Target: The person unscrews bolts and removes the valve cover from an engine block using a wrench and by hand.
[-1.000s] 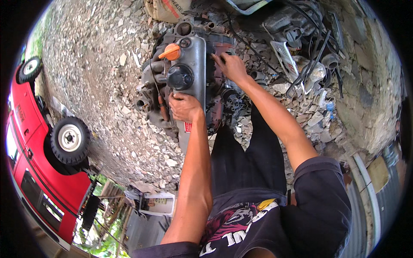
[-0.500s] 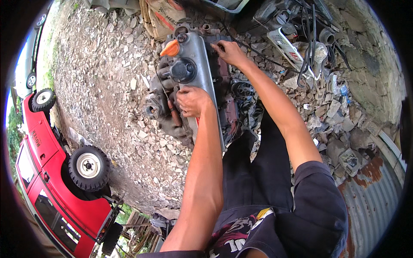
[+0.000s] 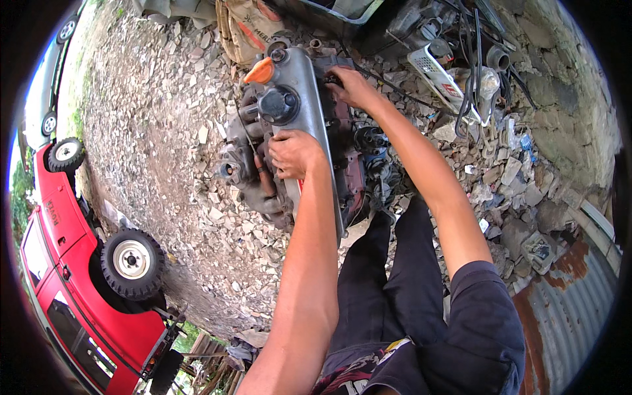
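A greasy engine [image 3: 247, 178] lies on the stony ground in front of my legs, with a long silver valve cover [image 3: 304, 72] on top. On the cover sit a round black cap [image 3: 279, 105] and, at its far left edge, an orange plastic piece [image 3: 259, 71]. My left hand [image 3: 296, 154] is closed, its curled fingers at the cover's left edge. Just left of it rests a screwdriver [image 3: 264, 176] with a reddish-brown handle, apart from the fingers. My right hand [image 3: 355, 88] reaches the engine's far right side, fingers bent around a small dark part they mostly hide.
A printed sack [image 3: 247, 29] and a dark bin [image 3: 342, 16] stand beyond the engine. At the right are a white plastic basket [image 3: 441, 82], black hoses [image 3: 475, 66], a stone wall [image 3: 559, 79] and rusty corrugated metal [image 3: 566, 316]. A red off-road vehicle [image 3: 92, 276] stands at the left.
My right hand's fingers have bent in lower against the engine's right side. My left hand stays at the valve cover's edge. The view has shifted slightly.
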Available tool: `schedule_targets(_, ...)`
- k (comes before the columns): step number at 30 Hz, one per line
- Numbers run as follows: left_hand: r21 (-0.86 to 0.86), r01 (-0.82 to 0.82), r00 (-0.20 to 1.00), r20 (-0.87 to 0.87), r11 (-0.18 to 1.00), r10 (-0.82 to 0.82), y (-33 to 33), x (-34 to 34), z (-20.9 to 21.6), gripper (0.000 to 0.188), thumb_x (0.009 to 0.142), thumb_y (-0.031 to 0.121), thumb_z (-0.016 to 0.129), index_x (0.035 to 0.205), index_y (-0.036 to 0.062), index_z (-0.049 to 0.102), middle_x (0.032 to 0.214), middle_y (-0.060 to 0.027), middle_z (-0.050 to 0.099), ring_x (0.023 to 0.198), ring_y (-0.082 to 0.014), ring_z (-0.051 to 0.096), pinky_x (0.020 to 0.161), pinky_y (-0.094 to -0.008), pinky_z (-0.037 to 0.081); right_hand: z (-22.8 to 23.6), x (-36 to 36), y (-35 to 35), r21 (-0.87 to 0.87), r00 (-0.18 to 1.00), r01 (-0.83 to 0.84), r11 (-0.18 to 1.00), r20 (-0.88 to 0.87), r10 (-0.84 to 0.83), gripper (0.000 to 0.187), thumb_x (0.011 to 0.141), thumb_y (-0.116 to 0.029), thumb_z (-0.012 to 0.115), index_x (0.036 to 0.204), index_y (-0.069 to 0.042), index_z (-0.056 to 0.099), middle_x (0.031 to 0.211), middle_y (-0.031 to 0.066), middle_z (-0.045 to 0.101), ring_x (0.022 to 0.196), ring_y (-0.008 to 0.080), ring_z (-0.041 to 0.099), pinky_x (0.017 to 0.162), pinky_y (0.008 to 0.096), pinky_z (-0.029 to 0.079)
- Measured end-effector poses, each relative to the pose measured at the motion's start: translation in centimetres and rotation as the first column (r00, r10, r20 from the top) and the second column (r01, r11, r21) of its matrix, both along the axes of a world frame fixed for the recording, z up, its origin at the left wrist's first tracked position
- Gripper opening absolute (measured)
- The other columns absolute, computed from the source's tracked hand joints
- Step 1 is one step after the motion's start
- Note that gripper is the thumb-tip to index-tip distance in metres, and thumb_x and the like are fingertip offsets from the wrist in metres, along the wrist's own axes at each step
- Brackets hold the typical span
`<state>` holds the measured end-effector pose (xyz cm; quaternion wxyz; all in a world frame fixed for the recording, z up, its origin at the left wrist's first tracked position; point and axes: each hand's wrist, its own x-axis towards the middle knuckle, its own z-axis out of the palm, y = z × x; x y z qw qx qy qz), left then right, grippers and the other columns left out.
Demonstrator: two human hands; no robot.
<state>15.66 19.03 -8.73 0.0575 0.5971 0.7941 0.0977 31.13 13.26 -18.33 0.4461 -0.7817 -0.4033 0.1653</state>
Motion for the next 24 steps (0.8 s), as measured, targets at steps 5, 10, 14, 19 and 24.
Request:
schedule_targets(5,-0.063,-0.011,1.0,-0.029,0.998,0.009,0.1,-0.1,0.0,0.035,0.096,0.028,0.042,0.108,0.0074,0.068,0.108,-0.0091,0.069,0.105,-0.0311,0.062,0.092,-0.0509,0.042,0.7,-0.3,0.6,-0.211,0.998,0.059,0.976,0.018,-0.057,0.028,0.089,-0.022,0.066,0.105,0.001,0.062,0.104,0.0255,0.065,0.102,0.0422,0.061,0.085,0.0477,0.049)
schedule_targets(10,-0.065,-0.021,0.999,-0.035,0.998,0.019,0.2,-0.3,-0.2,0.034,0.096,0.028,0.043,0.107,0.0072,0.067,0.107,-0.0097,0.069,0.103,-0.0311,0.063,0.09,-0.0506,0.042,0.9,-1.0,0.7,-0.015,0.995,0.077,0.997,0.071,-0.076,0.029,0.09,-0.027,0.065,0.102,-0.001,0.061,0.098,0.0257,0.066,0.095,0.0432,0.063,0.08,0.0495,0.05)
schedule_targets(14,-0.061,-0.017,0.999,-0.049,0.998,0.014,0.1,0.0,0.0,0.033,0.095,0.027,0.043,0.106,0.0072,0.067,0.105,-0.01,0.069,0.102,-0.0314,0.063,0.089,-0.0508,0.043,-0.7,-0.4,0.1,0.166,0.991,0.001,0.986,0.135,-0.023,0.034,0.092,-0.034,0.062,0.101,-0.001,0.06,0.097,0.0255,0.066,0.093,0.0437,0.063,0.077,0.0516,0.05)
schedule_targets(19,-0.024,-0.018,0.998,-0.055,1.0,0.016,0.1,-0.1,-0.4,0.034,0.095,0.029,0.043,0.104,0.0077,0.068,0.103,-0.0115,0.07,0.1,-0.0322,0.064,0.087,-0.0516,0.044,0.3,0.0,1.2,-0.255,0.999,0.008,0.967,0.034,0.001,0.036,0.091,-0.035,0.064,0.1,0.0,0.058,0.102,0.0255,0.066,0.095,0.0435,0.063,0.077,0.0521,0.05)
schedule_targets(24,0.021,-0.005,0.999,-0.053,1.0,0.006,0.1,-0.1,-0.8,0.037,0.094,0.032,0.042,0.101,0.0089,0.07,0.1,-0.0141,0.071,0.098,-0.0338,0.066,0.086,-0.0525,0.046,-0.3,-0.5,0.4,0.008,0.971,0.074,0.997,0.228,-0.074,0.038,0.093,-0.037,0.061,0.094,0.001,0.059,0.096,0.026,0.066,0.089,0.0451,0.063,0.075,0.0528,0.051)
